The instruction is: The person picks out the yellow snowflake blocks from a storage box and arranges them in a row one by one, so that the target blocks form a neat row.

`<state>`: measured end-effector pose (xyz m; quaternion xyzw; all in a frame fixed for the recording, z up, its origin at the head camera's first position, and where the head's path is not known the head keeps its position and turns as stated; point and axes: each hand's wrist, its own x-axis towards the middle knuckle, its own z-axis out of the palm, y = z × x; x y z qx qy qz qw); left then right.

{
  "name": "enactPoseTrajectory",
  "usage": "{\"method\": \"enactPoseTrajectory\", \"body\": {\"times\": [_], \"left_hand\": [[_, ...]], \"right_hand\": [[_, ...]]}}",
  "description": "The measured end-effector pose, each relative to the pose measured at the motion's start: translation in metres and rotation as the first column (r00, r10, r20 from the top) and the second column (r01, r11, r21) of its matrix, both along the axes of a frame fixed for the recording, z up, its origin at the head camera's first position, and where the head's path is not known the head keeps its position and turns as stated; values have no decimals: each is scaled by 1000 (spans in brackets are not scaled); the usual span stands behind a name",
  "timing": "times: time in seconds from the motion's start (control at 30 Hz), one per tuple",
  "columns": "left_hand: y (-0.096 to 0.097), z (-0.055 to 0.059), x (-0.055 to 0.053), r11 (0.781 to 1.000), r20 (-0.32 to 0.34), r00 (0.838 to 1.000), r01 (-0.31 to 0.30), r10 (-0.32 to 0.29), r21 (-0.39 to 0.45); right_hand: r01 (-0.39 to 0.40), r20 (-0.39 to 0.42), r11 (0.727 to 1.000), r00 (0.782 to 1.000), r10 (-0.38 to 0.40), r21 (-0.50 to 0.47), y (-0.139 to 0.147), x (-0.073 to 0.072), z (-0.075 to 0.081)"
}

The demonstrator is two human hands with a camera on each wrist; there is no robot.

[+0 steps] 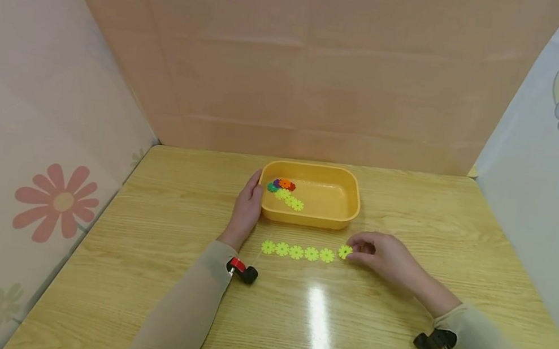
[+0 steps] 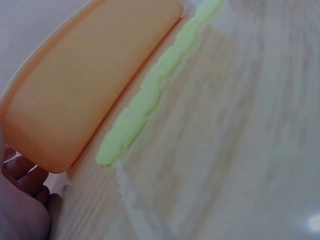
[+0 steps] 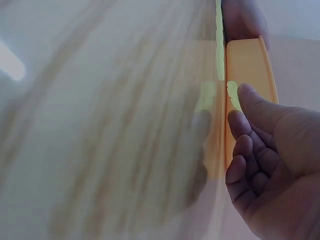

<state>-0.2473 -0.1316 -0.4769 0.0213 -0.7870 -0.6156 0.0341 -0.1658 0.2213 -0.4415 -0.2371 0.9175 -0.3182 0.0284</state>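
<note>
A yellow-green snowflake disc (image 1: 345,252) is pinched between the thumb and fingertips of my right hand (image 1: 384,257), at the right end of a row. The right wrist view shows this disc (image 3: 233,95) raised off the table, its edge between thumb and forefinger. Several matching discs (image 1: 296,252) lie flat side by side, running left to right in front of a yellow plastic tub (image 1: 305,220). My left hand (image 1: 247,210) rests along the tub's left outer wall, fingers pointing away from me. Its fingers (image 2: 30,180) show beside the tub's corner in the left wrist view.
Inside the tub, more yellow-green discs (image 1: 292,201) lie near an orange disc (image 1: 285,183), a green disc (image 1: 272,187), and purple and red ones. The wooden table (image 1: 264,321) meets a tan back panel (image 1: 297,102) and pale printed side panels.
</note>
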Motion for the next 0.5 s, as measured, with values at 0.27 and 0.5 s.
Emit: {"method": "enactPoseTrajectory", "body": {"times": [0.27,0.5], "left_hand": [[0,0,-1,1000,-17,1000,1,-1,-3],[0,1,0,1000,-21,1000,4,-4,4]], "right_hand": [[-17,56,1000,998,17,6,0,-1,-3],[-30,50,999,998,28,44,-2,-3,-3]]}}
